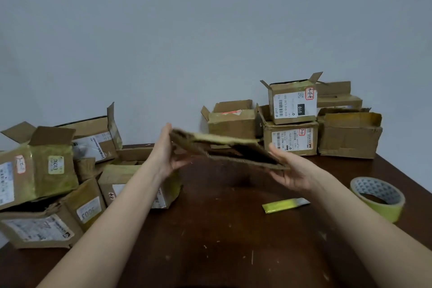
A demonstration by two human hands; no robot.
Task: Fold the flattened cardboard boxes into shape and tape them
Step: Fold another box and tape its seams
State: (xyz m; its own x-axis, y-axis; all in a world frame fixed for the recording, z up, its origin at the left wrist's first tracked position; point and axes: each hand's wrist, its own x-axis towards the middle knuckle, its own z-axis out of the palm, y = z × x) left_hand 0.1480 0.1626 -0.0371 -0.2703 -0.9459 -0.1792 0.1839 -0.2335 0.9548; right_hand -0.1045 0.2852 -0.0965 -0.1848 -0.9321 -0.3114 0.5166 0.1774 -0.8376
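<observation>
Two hands hold a flattened box (222, 147) in the air over the middle of a dark wooden table (222, 241), tilted so that its left end is higher. The left hand (167, 154) clasps the left edge, fingers over the top and thumb beneath. The right hand (292, 170) cups the lower right corner from below with its thumb on top; motion blur hides the finer finger positions. Below and in front of the box the tabletop is bare wood, the widest free space in view. A pile of boxes (46, 170) crowds the left side out to that edge, and a stack of boxes (304, 128) lines the far right against the wall. A tape roll (378, 196) lies flat near the table's slanting right edge, with a small yellow tool (284, 204) just left of it, both apart from the hands. In the stack, the top box (292, 103) has a white label reading "010-010 L30 551", a black patch reading "010" and a red-bordered sticker with handwriting. In the pile, a green sticker (55, 165) reads "00013". Other labels are too blurred to read.
</observation>
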